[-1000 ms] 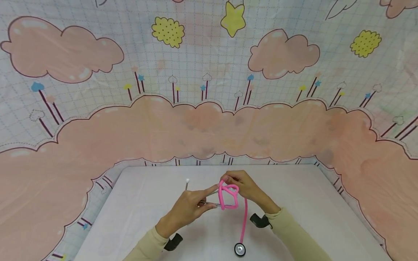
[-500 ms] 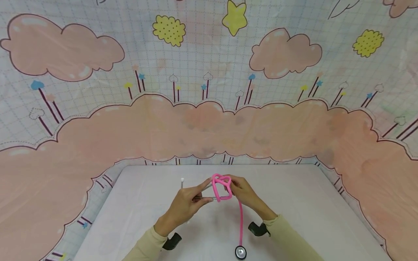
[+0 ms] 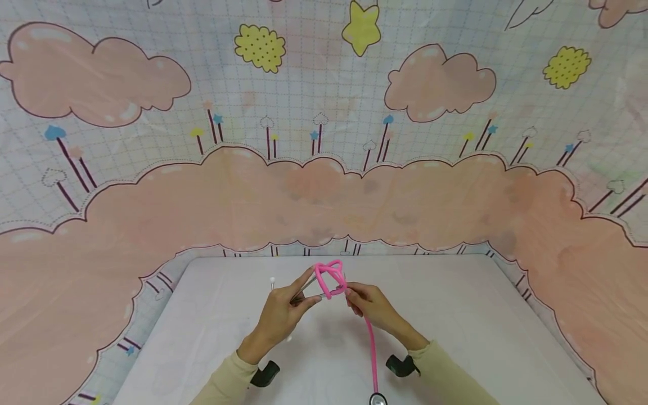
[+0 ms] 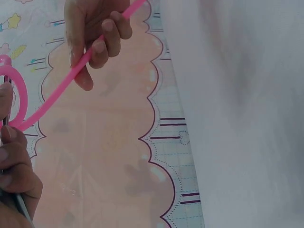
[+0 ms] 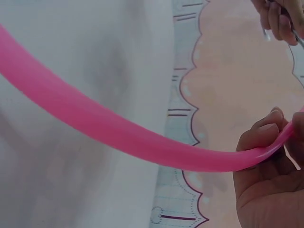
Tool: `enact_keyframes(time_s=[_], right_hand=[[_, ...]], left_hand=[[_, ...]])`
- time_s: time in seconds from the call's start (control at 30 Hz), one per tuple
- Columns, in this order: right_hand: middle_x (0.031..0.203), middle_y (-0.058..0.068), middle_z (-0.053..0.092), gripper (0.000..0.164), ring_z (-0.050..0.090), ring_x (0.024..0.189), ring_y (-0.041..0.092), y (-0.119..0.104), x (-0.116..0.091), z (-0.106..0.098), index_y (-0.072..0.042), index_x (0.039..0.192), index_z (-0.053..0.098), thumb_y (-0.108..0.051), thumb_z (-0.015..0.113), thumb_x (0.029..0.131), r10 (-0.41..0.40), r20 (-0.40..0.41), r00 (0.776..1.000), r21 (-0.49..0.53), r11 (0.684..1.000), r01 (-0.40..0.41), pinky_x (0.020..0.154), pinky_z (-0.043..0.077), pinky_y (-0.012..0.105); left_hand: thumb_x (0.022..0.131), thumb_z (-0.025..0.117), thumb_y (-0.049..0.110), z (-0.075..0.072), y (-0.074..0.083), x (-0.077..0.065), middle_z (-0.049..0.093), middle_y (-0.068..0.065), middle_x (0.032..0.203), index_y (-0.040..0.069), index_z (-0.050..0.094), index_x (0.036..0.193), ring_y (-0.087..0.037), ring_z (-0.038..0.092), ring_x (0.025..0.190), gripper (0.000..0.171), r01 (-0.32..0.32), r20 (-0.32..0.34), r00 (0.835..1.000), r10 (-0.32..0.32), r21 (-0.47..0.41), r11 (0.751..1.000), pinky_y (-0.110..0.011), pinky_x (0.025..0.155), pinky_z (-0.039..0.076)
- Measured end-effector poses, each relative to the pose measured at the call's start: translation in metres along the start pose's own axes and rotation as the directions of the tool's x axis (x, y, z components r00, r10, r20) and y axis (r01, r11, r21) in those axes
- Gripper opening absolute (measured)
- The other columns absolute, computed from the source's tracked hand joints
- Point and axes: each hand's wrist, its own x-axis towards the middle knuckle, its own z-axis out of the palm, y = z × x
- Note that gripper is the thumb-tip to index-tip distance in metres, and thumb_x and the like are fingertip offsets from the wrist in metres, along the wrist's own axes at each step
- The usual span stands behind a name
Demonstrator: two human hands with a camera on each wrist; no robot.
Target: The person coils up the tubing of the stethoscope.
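A pink stethoscope (image 3: 335, 292) is being held up over the table, between the two hands. Its metal ear tubes (image 3: 305, 287) are being grasped by the left hand (image 3: 275, 312), and their middle part is being covered by the fingers. One white ear tip (image 3: 272, 279) is being shown behind that hand; a pale spot below the wrist is being left too small to be made out. The pink tubing (image 3: 373, 354) is being pinched between thumb and fingers of the right hand (image 3: 372, 306), while its loops are being crossed over one another just beside the left fingertips, so that their order cannot be told. The chest piece (image 3: 378, 399) is being cut off by the lower edge of the head view, and whether the table is being touched by it cannot be told. In the left wrist view the left hand and the loops are being cropped at the edge; in the right wrist view the right thumb is being cropped likewise.

The white table (image 3: 471, 320) is being softly shaded beneath the arms. Behind it a printed sheet (image 3: 354, 202) is being spread, patterned with peach clouds, yellow shapes and a pale grid. Both forearms are being covered by light sleeves (image 3: 450, 371).
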Motion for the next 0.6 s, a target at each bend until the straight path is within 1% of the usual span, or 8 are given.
enact_keyframes(time_s=[0.1,0.23,0.33,0.47,0.53,0.6], right_hand=[[0.074,0.004,0.052,0.03,0.047,0.059,0.007,0.002,-0.001,0.001,-0.002,0.122,0.063,-0.022,0.05,0.103,0.009,-0.001,1.0,-0.015,1.0,-0.009,0.052,0.042,0.02],[0.072,0.003,0.051,0.031,0.045,0.055,0.005,0.004,-0.003,0.001,-0.003,0.125,0.063,-0.02,0.051,0.103,-0.008,-0.001,1.0,-0.04,0.999,0.008,0.049,0.041,0.017],[0.074,0.011,0.054,0.03,0.045,0.055,0.005,0.002,-0.005,0.001,-0.002,0.125,0.064,-0.018,0.052,0.103,-0.018,0.0,1.0,-0.049,0.999,0.018,0.048,0.039,0.017],[0.08,0.022,0.057,0.029,0.045,0.058,0.005,-0.002,-0.009,0.001,-0.003,0.125,0.064,-0.017,0.052,0.103,-0.026,0.004,1.0,-0.055,0.998,0.026,0.049,0.038,0.017],[0.079,0.018,0.057,0.029,0.045,0.059,0.004,-0.004,-0.01,0.002,-0.004,0.124,0.065,-0.018,0.052,0.103,-0.031,0.005,0.999,-0.075,0.997,0.032,0.05,0.038,0.017],[0.077,0.011,0.057,0.029,0.046,0.059,0.003,-0.005,-0.012,0.003,-0.005,0.123,0.066,-0.02,0.053,0.102,-0.037,0.005,0.999,-0.104,0.994,0.037,0.05,0.039,0.017]], left_hand=[[0.078,0.081,0.011,0.0,-0.003,-0.001,0.041,0.011,0.054,0.017,0.051,0.144,0.005,0.032,0.053,0.073,0.014,-0.017,1.0,-0.014,0.003,1.0,-0.01,0.047,0.029],[0.078,0.081,0.012,0.0,-0.008,0.0,0.039,0.01,0.055,0.015,0.05,0.145,0.005,0.03,0.053,0.074,0.023,-0.039,0.999,-0.022,0.025,0.999,-0.012,0.047,0.029],[0.078,0.081,0.013,0.0,-0.012,0.002,0.038,0.011,0.054,0.015,0.05,0.145,0.005,0.029,0.052,0.074,0.034,-0.052,0.998,-0.031,0.05,0.998,-0.013,0.046,0.028],[0.079,0.081,0.015,0.0,-0.014,0.003,0.038,0.012,0.054,0.016,0.05,0.145,0.006,0.029,0.051,0.073,0.057,-0.064,0.997,-0.052,0.076,0.995,-0.013,0.046,0.026],[0.079,0.081,0.016,0.0,-0.015,0.003,0.038,0.013,0.054,0.017,0.051,0.145,0.006,0.028,0.051,0.072,0.064,-0.071,0.996,-0.058,0.079,0.995,-0.012,0.045,0.026],[0.08,0.081,0.016,0.0,-0.014,0.004,0.038,0.013,0.054,0.016,0.051,0.144,0.006,0.028,0.051,0.071,0.069,-0.08,0.995,-0.063,0.077,0.995,-0.012,0.045,0.026]])
